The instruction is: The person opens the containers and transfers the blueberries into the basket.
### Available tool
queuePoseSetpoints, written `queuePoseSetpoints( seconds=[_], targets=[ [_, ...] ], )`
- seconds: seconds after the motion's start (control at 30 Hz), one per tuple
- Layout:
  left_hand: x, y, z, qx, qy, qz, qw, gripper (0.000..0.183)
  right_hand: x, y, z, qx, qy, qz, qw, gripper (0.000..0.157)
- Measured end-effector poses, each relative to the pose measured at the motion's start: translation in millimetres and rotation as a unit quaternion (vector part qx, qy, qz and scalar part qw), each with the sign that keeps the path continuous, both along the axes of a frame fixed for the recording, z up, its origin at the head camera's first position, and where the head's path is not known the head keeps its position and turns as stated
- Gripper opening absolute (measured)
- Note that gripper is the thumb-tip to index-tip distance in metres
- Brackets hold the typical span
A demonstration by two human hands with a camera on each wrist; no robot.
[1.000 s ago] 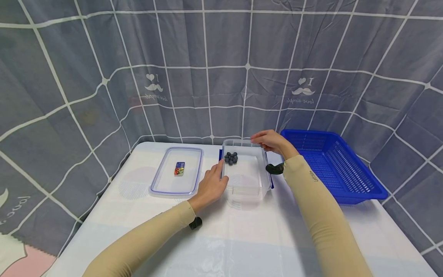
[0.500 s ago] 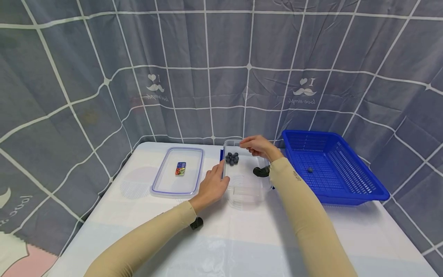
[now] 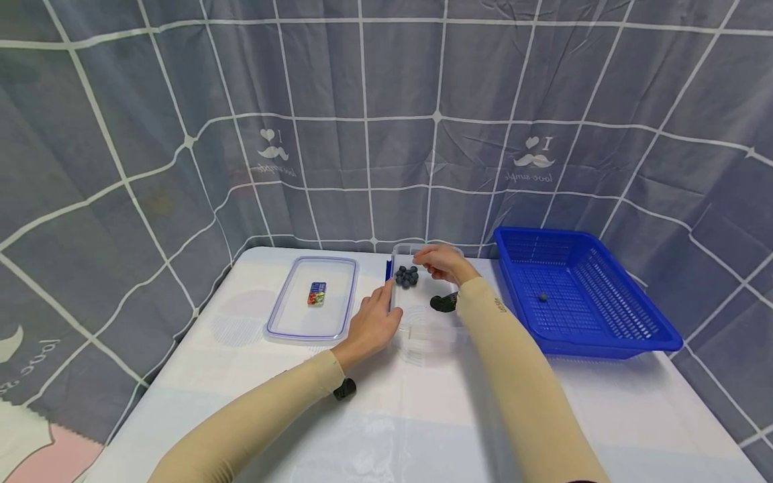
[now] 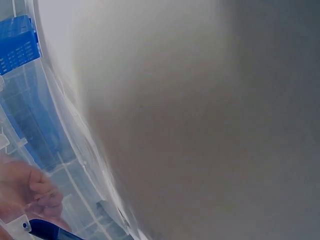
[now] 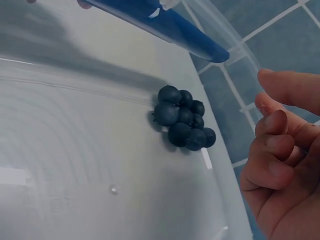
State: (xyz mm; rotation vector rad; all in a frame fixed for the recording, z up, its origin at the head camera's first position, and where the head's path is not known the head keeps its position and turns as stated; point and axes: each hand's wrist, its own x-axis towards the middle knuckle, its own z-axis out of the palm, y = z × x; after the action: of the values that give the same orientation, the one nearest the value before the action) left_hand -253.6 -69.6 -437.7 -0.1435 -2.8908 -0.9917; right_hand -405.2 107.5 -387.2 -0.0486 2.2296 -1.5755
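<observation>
A clear plastic food container [image 3: 427, 332] stands on the table with a small cluster of blueberries [image 5: 167, 114] in its far left corner. My left hand [image 3: 370, 323] rests against the container's left side, its index finger straight along the rim by the blue latch [image 5: 165, 22]. Some of its fingers are hidden. My right hand [image 3: 439, 261] hovers over the container just right of the berries. Its thumb and index finger are apart, the other fingers loosely bent, and nothing shows between them. One blueberry [image 3: 542, 296] lies in the blue basket [image 3: 604, 342] at the right.
Left of the container the clear lid [image 3: 290, 335] with a blue seal lies flat, a colourful label [image 3: 317, 294] on it. A grey checked curtain [image 3: 398, 154] hangs behind the table. Most of the left wrist view is a blurred pale surface.
My right hand has moved left and slightly down, away from the basket side towards the blueberries. A blueberry in the basket has come into sight. The left hand stays in place.
</observation>
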Motion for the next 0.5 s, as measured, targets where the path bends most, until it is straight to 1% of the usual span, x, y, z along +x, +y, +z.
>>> queuePoseSetpoints(
  seconds=[0.13,0.23,0.43,0.5],
  targets=[
    [-1.1,-0.6,-0.7,0.001,0.000,-0.001,1.0000,0.069,-1.2,-4.8,-4.6,0.006,-0.006,-0.011,1.000,0.040],
    [-1.6,-0.9,-1.6,0.003,-0.002,-0.002,1.0000,0.069,-2.1,-7.2,-9.8,0.011,-0.011,-0.022,1.000,0.038],
    [-0.9,-1.3,-1.6,0.003,-0.005,-0.005,1.0000,0.070,-0.7,-9.9,-23.2,0.015,-0.017,-0.056,0.998,0.031],
    [-0.9,-1.5,-2.0,0.002,-0.005,-0.004,1.0000,0.070,0.2,-10.5,-27.9,0.023,-0.015,-0.067,0.997,0.025]
  ],
)
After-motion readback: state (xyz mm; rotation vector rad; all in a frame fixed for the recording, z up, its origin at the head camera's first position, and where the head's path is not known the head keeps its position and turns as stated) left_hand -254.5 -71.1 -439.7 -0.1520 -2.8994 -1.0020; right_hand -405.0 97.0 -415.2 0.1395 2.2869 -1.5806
